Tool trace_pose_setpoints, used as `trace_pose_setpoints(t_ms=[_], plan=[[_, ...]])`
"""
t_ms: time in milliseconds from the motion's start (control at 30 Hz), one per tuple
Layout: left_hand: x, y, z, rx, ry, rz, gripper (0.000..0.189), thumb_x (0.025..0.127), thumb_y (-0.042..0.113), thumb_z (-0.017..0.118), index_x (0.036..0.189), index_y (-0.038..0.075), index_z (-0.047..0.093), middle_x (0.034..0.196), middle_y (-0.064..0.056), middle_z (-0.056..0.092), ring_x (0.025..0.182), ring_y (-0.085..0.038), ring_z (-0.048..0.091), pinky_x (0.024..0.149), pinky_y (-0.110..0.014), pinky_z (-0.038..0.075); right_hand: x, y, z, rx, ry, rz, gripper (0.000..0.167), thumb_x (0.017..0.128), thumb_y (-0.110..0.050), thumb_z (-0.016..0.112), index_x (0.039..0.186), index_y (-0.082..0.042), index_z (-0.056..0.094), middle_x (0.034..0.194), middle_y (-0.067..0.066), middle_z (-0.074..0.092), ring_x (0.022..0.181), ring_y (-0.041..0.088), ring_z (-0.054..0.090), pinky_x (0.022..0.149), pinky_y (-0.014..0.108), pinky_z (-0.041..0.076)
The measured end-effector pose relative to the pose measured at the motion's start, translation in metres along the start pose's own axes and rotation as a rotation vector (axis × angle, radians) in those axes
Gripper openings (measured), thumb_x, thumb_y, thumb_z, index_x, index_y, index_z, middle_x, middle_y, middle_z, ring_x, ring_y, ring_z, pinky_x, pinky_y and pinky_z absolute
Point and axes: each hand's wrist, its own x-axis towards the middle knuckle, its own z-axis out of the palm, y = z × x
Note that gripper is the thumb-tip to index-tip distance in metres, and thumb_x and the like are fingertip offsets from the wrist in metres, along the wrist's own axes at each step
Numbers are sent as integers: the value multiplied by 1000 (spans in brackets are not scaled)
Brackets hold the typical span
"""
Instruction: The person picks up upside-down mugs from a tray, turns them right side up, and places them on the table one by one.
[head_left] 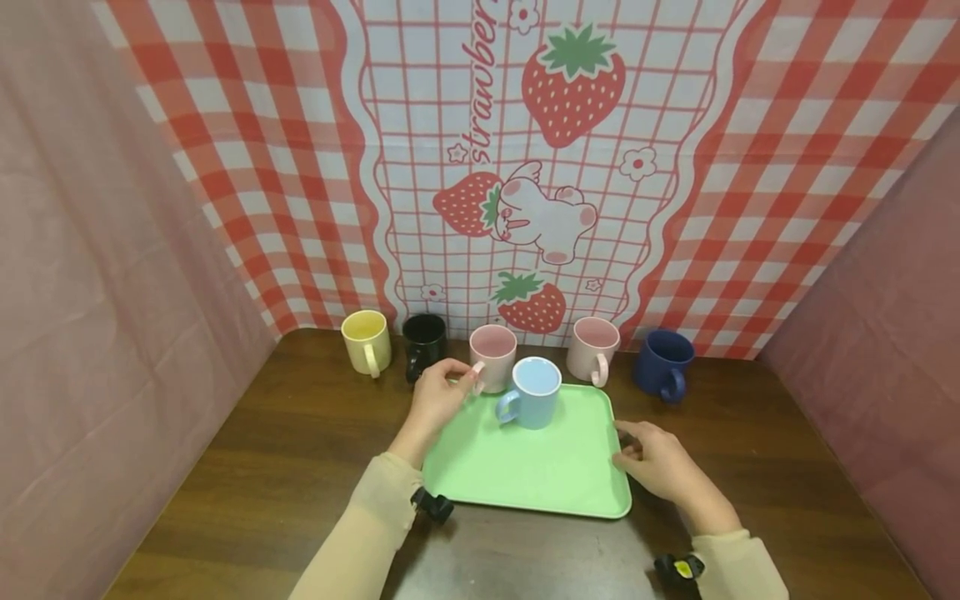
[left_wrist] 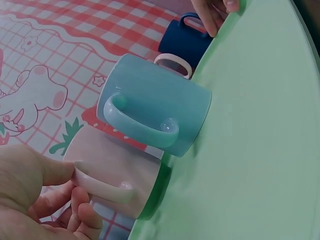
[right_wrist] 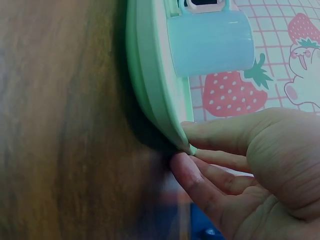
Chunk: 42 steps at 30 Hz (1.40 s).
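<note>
My left hand (head_left: 437, 396) pinches the handle of a pink mug (left_wrist: 112, 167), thumb and fingers at the handle's upper end. This mug is upright at the far left edge of the green tray (head_left: 540, 471); whether its base touches the tray cannot be told. Just right of it, a light blue mug (head_left: 537, 396) stands upright on the tray, its handle toward the left. On the tray's right side, my right hand (head_left: 660, 462) grips the rim, with the thumb (right_wrist: 215, 134) and fingers at the edge in the right wrist view.
Along the back of the wooden table (head_left: 247, 467) stand a yellow mug (head_left: 365, 343), a black mug (head_left: 424, 342), another pink mug (head_left: 588, 350) and a dark blue mug (head_left: 660, 363). Behind them hangs a red-and-white strawberry cloth (head_left: 420, 200). Pink curtains (head_left: 112, 292) flank both sides.
</note>
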Motion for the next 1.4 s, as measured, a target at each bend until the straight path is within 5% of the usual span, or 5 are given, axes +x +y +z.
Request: trace_pose_setpoints(t_ms=[633, 767, 900, 1033, 1400], plan=[[-2, 4, -4, 127, 13, 58, 7, 100, 14, 79, 99, 7, 79, 96, -8, 79, 77, -17, 66, 69, -33, 54, -9, -7, 1, -33, 18, 3, 41, 88, -5, 83, 125, 10, 73, 97, 5, 70, 82, 11, 64, 71, 29, 56], [4, -10, -1, 149, -23, 128, 14, 105, 19, 73, 103, 6, 79, 103, -10, 80, 79, -18, 70, 72, -37, 57, -9, -15, -1, -63, 45, 2, 33, 90, -7, 84, 117, 8, 76, 93, 3, 71, 82, 11, 63, 72, 32, 56], [6, -14, 2, 65, -104, 119, 22, 110, 20, 65, 107, 2, 77, 100, -12, 79, 79, -17, 71, 67, -34, 56, -9, -23, -3, -76, 73, 21, 31, 91, -7, 83, 115, 10, 75, 92, 4, 69, 82, 14, 62, 74, 36, 56], [1, -5, 5, -86, -161, 22, 20, 112, 11, 61, 109, -3, 75, 99, -15, 78, 77, -15, 68, 64, -27, 52, -8, -24, -3, -94, 94, 50, 27, 89, -5, 82, 112, 8, 76, 90, 4, 67, 82, 15, 60, 74, 37, 54], [5, -2, 15, -211, -121, -18, 22, 114, 7, 55, 112, -8, 71, 104, -22, 74, 79, -15, 68, 69, -25, 57, -7, -19, -1, -96, 53, 59, 19, 86, 0, 82, 104, 1, 76, 83, -1, 63, 77, 13, 58, 70, 34, 50]])
